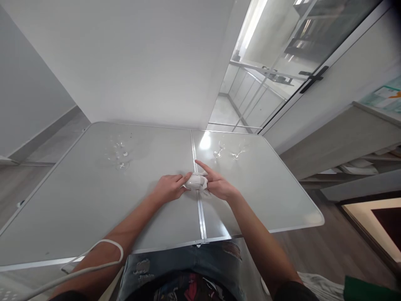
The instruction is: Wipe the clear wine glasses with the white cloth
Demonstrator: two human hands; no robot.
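Above the seam of the folding table, a clear glass (193,182) lies tilted on its side between my two hands. My left hand (171,187) pinches it from the left, with the thumb on top and fingers below. A white cloth (204,184) is bunched at the glass's right end. My right hand (219,184) grips the cloth there, its index finger stretched out past the glass. Part of the glass is hidden by fingers and cloth. Clear stemmed glasses (123,165) stand far left; two more, a nearer one (217,154) and a farther one (235,156), are at the right.
The grey folding table (150,146) has a metal rim and a central metal seam. A white wall (140,62) rises behind it, with a glass door (250,83) to the right. A white cable (94,267) crosses my left forearm. Shelves (351,163) stand at the right.
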